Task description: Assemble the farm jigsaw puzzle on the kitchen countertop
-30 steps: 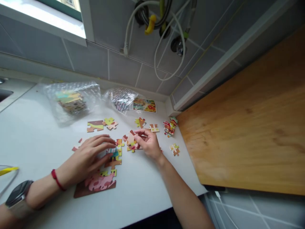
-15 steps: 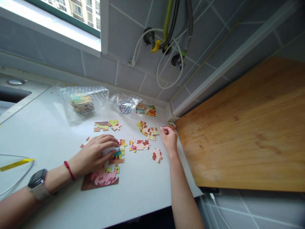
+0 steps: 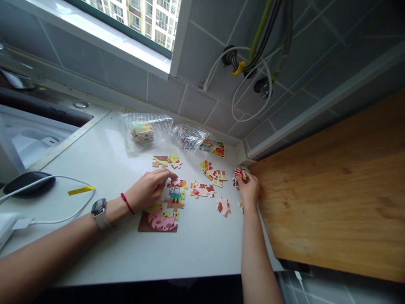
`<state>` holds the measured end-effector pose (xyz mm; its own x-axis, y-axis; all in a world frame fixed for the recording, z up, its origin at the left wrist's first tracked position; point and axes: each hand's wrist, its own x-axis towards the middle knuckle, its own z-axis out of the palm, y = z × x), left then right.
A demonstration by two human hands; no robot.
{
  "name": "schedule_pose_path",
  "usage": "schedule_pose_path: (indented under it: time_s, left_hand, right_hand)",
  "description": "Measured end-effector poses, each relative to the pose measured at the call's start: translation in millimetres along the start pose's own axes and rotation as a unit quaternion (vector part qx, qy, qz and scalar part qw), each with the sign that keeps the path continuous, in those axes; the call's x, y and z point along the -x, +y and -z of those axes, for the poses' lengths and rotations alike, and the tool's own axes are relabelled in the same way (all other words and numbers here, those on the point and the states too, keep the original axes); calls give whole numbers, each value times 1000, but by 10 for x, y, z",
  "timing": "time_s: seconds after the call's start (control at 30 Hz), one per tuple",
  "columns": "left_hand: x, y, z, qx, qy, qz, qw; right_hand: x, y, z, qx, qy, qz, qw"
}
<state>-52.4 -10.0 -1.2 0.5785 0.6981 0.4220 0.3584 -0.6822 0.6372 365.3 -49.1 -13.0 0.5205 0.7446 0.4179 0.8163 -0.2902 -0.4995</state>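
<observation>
My right hand (image 3: 249,189) is at the pile (image 3: 238,171) right of centre, whether fingers pinch a piece I can't tell; my left (image 3: 154,188), fingers loosely bent beside the farmer pieces (image 3: 176,195), could nudge them apart if it drags.

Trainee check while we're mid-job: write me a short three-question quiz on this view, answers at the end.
1. True or false: the watch and the red band are on the same arm.

2. Multiple choice: what are the fingers of the right hand touching?
A) the yellow tag
B) the barn pieces
C) the window frame

3. Fill in the blank: ____ clear bags lie toward the back of the counter, near the wall.

Key: 1. True; 2. B; 3. Two
</observation>
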Motion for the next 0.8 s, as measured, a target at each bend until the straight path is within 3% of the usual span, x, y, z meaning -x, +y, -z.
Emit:
schedule_pose_path:
  time_s: [0.33,0.6,0.7,0.8]
  left_hand:
    - [14,-2,-36,9,-21,12,1000]
    - [10,11,-10,35,-11,0,999]
    - [7,22,-4,31,-13,-8,999]
    - [-6,43,9,14,-5,-13,1000]
  right_hand:
    - [9,-46,83,-72,17,-79,994]
    - [-21,-136,45,-188,51,-98,976]
    - [37,-275,-13,-286,34,-109,951]
    - [193,-506,-90,-387,-29,-128,913]
